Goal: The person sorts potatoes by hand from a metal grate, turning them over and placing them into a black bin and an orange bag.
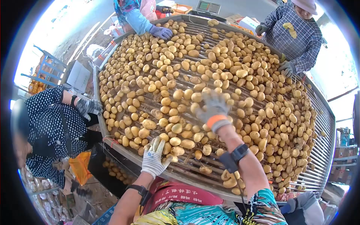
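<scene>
A long roller table (pixel 322 150) carries a thick layer of yellow potatoes (pixel 195 71). My left hand (pixel 154 157), in a white knit glove, rests with fingers spread on the near rim, touching potatoes close to the edge. My right hand (pixel 213 109), in a grey glove with an orange cuff, is stretched out over the middle of the potatoes and blurred with motion. Whether it holds a potato cannot be made out. A dark watch sits on my right wrist.
Three other people stand around the table: a dotted-sleeved person (pixel 48 127) at left, a blue-gloved hand (pixel 161 32) at far left, a plaid-shirted person (pixel 296 35) at far right. A scale (pixel 208 6) stands beyond. An orange bag (pixel 80 167) hangs below.
</scene>
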Demonstrator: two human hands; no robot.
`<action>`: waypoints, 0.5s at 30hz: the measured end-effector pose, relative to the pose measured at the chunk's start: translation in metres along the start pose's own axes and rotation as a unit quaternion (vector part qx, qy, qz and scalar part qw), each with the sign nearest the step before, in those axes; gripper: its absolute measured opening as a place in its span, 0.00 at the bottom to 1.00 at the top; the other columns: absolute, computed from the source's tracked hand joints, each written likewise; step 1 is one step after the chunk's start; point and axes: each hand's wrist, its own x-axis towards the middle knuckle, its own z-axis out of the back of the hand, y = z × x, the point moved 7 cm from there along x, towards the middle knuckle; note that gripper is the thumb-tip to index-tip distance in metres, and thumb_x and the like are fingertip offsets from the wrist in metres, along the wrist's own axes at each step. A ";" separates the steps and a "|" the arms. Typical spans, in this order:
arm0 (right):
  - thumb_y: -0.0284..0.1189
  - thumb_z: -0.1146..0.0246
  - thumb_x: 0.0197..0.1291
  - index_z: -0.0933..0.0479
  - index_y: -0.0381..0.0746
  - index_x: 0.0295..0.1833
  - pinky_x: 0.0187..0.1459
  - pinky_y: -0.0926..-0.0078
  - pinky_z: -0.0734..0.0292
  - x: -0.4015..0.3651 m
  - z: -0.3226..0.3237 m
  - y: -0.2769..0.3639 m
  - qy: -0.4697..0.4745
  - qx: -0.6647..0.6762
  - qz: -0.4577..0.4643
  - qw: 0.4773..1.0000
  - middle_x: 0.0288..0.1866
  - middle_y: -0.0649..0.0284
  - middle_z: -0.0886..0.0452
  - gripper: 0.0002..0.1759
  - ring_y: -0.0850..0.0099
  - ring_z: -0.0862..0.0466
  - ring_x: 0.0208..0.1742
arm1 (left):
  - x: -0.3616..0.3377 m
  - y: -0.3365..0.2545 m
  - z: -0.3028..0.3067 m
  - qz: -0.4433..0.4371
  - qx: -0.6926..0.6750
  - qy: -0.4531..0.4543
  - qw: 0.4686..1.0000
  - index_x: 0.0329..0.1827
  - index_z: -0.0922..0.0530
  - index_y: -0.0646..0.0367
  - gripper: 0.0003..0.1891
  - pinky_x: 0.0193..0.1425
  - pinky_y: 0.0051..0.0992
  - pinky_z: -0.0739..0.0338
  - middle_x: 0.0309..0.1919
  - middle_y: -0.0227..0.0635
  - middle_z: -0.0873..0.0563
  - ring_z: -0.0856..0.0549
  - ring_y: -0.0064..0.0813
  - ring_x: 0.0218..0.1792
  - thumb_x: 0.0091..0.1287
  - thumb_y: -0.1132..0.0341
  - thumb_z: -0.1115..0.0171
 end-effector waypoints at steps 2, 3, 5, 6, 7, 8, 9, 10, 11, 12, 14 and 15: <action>0.47 0.37 0.60 0.29 0.51 0.70 0.71 0.37 0.37 -0.034 -0.006 0.052 -0.172 -0.028 0.146 0.974 0.74 0.59 0.33 0.32 0.49 0.36 0.76 | -0.001 0.000 -0.001 0.001 -0.007 -0.005 1.000 0.74 0.35 0.60 0.42 0.75 0.53 0.41 0.72 0.55 0.31 0.33 0.55 0.74 0.61 0.46 0.32; 0.43 0.36 0.59 0.27 0.50 0.66 0.66 0.43 0.30 -0.040 -0.020 0.074 -0.093 -0.023 0.179 0.979 0.68 0.59 0.29 0.28 0.51 0.31 0.70 | -0.001 0.002 -0.001 -0.002 -0.012 -0.009 1.000 0.75 0.35 0.60 0.43 0.75 0.53 0.41 0.72 0.55 0.31 0.33 0.55 0.74 0.61 0.46 0.31; 0.40 0.35 0.59 0.24 0.48 0.61 0.60 0.49 0.23 -0.047 -0.054 0.100 -0.011 -0.018 0.205 0.979 0.62 0.60 0.25 0.24 0.53 0.26 0.64 | -0.004 0.005 -0.003 -0.001 -0.018 0.004 1.000 0.76 0.37 0.59 0.44 0.77 0.52 0.42 0.74 0.54 0.33 0.36 0.53 0.76 0.61 0.47 0.30; 0.39 0.36 0.60 0.22 0.48 0.57 0.59 0.52 0.22 -0.048 -0.080 0.103 -0.013 -0.023 0.223 0.974 0.60 0.60 0.23 0.20 0.55 0.23 0.62 | -0.003 0.005 -0.002 0.018 -0.020 0.007 1.000 0.77 0.38 0.59 0.45 0.78 0.52 0.44 0.75 0.54 0.35 0.37 0.53 0.77 0.61 0.47 0.30; 0.38 0.36 0.61 0.19 0.47 0.53 0.58 0.54 0.21 -0.052 -0.096 0.105 -0.013 -0.029 0.241 0.970 0.58 0.61 0.20 0.15 0.57 0.21 0.59 | -0.003 0.006 -0.004 0.038 -0.024 0.010 0.999 0.78 0.40 0.59 0.46 0.79 0.52 0.45 0.77 0.53 0.36 0.38 0.53 0.78 0.61 0.46 0.30; 0.35 0.33 0.59 0.18 0.45 0.50 0.56 0.58 0.20 -0.047 -0.088 0.108 -0.032 0.000 0.230 0.973 0.55 0.57 0.19 0.14 0.56 0.19 0.57 | -0.005 0.009 -0.006 0.044 -0.031 0.017 0.998 0.80 0.42 0.58 0.47 0.80 0.51 0.47 0.78 0.53 0.39 0.40 0.53 0.79 0.62 0.46 0.31; 0.35 0.33 0.59 0.18 0.45 0.50 0.56 0.58 0.20 -0.038 -0.083 0.109 -0.030 -0.001 0.230 0.973 0.55 0.57 0.19 0.14 0.56 0.19 0.57 | -0.005 0.009 -0.007 0.047 -0.029 0.018 0.998 0.80 0.43 0.57 0.48 0.80 0.50 0.46 0.78 0.54 0.39 0.39 0.53 0.79 0.62 0.46 0.31; 0.34 0.32 0.58 0.19 0.45 0.52 0.56 0.58 0.20 -0.029 -0.079 0.111 -0.007 0.009 0.250 0.968 0.55 0.55 0.18 0.16 0.55 0.19 0.57 | -0.006 0.009 -0.007 0.049 -0.022 0.015 0.998 0.80 0.43 0.56 0.47 0.80 0.50 0.46 0.78 0.54 0.39 0.39 0.53 0.79 0.62 0.47 0.31; 0.34 0.31 0.58 0.19 0.44 0.53 0.56 0.59 0.20 -0.025 -0.077 0.110 0.016 0.018 0.267 0.963 0.55 0.54 0.18 0.18 0.54 0.18 0.56 | -0.006 0.010 -0.007 0.049 -0.015 0.014 0.999 0.80 0.43 0.56 0.47 0.80 0.50 0.46 0.78 0.54 0.39 0.39 0.54 0.78 0.62 0.48 0.31; 0.34 0.31 0.58 0.19 0.44 0.53 0.56 0.59 0.20 -0.023 -0.074 0.104 0.017 0.018 0.262 0.965 0.55 0.54 0.18 0.18 0.54 0.18 0.56 | -0.006 0.009 -0.008 0.045 -0.017 0.018 0.999 0.80 0.43 0.56 0.47 0.80 0.50 0.46 0.78 0.54 0.39 0.39 0.54 0.78 0.62 0.48 0.31; 0.33 0.29 0.58 0.21 0.42 0.60 0.54 0.63 0.19 -0.016 -0.066 0.086 0.058 0.156 0.198 0.966 0.55 0.56 0.17 0.23 0.59 0.17 0.56 | -0.006 0.009 -0.007 0.035 -0.006 0.006 0.999 0.81 0.43 0.56 0.47 0.79 0.51 0.45 0.77 0.54 0.37 0.38 0.54 0.78 0.62 0.50 0.31; 0.33 0.29 0.58 0.21 0.42 0.60 0.54 0.63 0.19 -0.020 -0.051 0.082 0.059 0.154 0.199 0.966 0.55 0.56 0.17 0.23 0.59 0.17 0.56 | -0.006 0.011 -0.007 0.036 -0.008 0.004 0.999 0.81 0.43 0.56 0.47 0.79 0.51 0.45 0.77 0.54 0.37 0.38 0.54 0.78 0.62 0.50 0.31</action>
